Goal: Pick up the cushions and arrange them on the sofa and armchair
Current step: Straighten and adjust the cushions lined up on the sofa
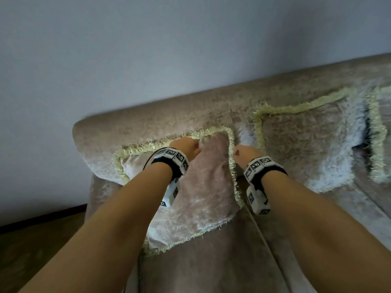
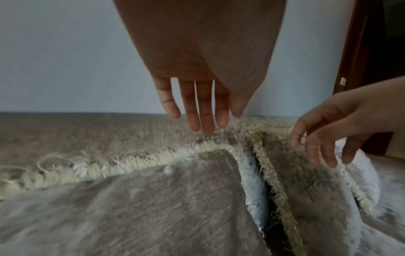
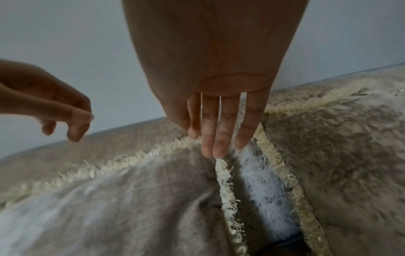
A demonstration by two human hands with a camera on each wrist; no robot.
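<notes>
At the left of the head view, a beige cushion [image 1: 203,187] with a pale fringe leans against the backrest of the sofa [image 1: 148,117], at the sofa's left end. The left hand [image 1: 186,148] sits over the cushion's upper edge — its fingers are straight and slightly parted, and the left wrist view shows them hanging just above the fringe, holding nothing. Right of it, the right hand [image 1: 246,153] is at the cushion's upper right corner; in the right wrist view its fingers [image 3: 215,135] are straight and close together, the tips touching the fringe there. Further right, a second cushion [image 1: 306,142] of the same kind stands against the backrest — just beside the first, with a narrow gap between them. Both wrists wear bands with black-and-white markers [image 1: 177,157]. A plain pale wall [image 1: 148,49] fills the upper part of the frame.
</notes>
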